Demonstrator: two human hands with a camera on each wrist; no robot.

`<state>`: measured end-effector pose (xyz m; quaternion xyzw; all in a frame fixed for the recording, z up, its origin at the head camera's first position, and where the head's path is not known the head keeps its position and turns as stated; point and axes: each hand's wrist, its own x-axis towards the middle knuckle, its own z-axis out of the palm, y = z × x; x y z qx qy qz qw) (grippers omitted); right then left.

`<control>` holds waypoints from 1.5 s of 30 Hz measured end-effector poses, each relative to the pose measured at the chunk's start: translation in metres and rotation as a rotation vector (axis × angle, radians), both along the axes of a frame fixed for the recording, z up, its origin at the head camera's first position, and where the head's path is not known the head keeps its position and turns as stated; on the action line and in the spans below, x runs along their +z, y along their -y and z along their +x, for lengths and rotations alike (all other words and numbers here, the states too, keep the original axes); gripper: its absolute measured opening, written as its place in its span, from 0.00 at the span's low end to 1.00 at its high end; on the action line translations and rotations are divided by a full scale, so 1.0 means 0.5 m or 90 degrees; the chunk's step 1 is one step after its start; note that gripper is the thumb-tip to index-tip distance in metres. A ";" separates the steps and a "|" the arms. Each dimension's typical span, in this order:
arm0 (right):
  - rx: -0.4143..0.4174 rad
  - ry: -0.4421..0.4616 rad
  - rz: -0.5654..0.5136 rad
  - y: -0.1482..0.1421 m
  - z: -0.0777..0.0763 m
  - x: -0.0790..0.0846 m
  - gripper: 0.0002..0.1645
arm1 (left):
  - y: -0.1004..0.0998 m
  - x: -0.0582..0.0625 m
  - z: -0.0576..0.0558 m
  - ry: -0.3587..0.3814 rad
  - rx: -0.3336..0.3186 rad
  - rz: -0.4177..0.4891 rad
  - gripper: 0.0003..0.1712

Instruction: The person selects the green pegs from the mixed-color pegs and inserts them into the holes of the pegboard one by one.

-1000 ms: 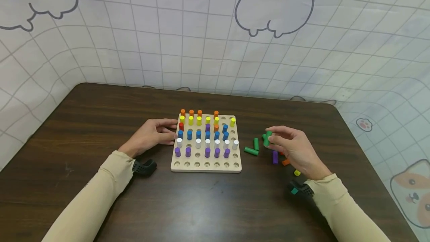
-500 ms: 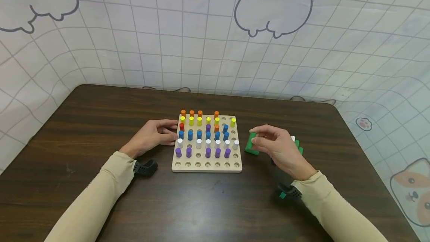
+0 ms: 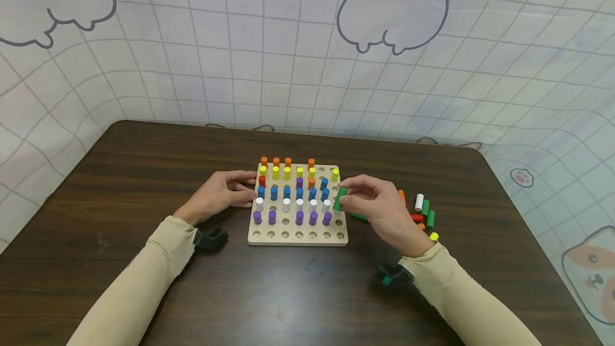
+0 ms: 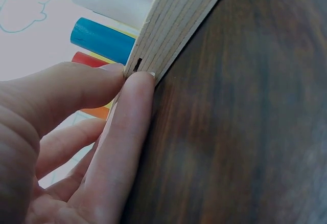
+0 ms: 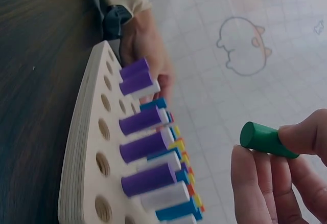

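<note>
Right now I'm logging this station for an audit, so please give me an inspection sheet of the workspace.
Surface: dark wood-grain table.
Job's things: pegboard, partly filled with coloured pegs; its nearest row shows only open holes.
Clutter: loose pegs in several colours lie to the pegboard's right, some partly hidden by the right grip.
Grips: left grip touches the pegboard's left edge; right grip pinches a green peg near its right edge.
Cables: nothing seen.
Surroundings: pale gridded backdrop with cartoon animal drawings.
</note>
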<state>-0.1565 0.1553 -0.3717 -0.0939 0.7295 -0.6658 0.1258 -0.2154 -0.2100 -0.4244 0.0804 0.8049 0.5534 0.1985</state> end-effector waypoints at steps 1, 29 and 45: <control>0.000 -0.005 0.007 0.005 0.000 0.001 0.21 | -0.001 0.001 -0.001 0.001 0.001 0.001 0.37; 0.079 -0.164 0.108 0.157 0.011 -0.011 0.15 | 0.000 -0.006 0.002 -0.009 -0.002 -0.012 0.36; 0.106 -0.198 0.120 0.203 0.022 -0.029 0.15 | 0.003 -0.006 0.001 -0.015 -0.006 -0.001 0.36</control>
